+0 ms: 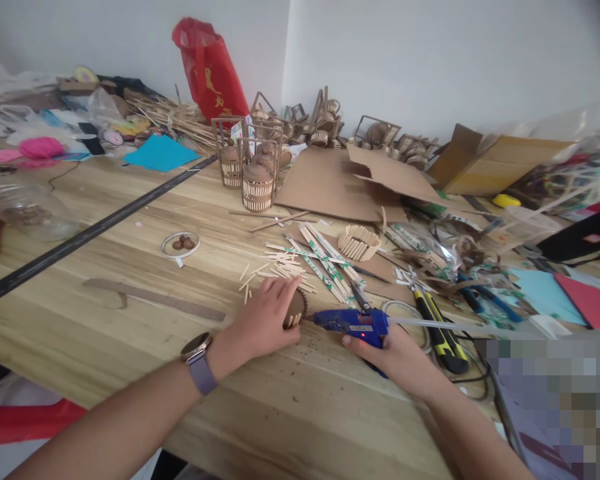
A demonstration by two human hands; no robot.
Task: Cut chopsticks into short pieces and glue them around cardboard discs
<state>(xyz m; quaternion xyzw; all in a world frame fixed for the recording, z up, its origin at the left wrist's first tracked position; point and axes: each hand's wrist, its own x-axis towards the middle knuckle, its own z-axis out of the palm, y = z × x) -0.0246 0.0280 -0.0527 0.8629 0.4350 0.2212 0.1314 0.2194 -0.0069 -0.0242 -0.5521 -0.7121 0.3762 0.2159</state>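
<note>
My left hand (263, 317), with a watch at its wrist, lies over a round brown cardboard disc (295, 309) and holds it on the table, hiding its left side. Short wooden sticks stand along the disc's near edge. My right hand (397, 353) is closed around the handle of a blue hot glue gun (350, 323) with a small red light. The gun's nozzle points left and meets the disc's right edge. A clear glue stick (445, 325) extends from its back. Loose short wooden sticks (287, 269) are scattered just beyond my left hand.
Wrapped sticks (325, 260) and a stick ring (359, 243) lie beyond the glue gun. A yellow-black utility knife (440, 330) is at right. Small lidded baskets (258, 183) stand behind, near cardboard sheets (330, 180). A brown strip (155, 298) lies left; a white ring (181, 245) surrounds brown beads.
</note>
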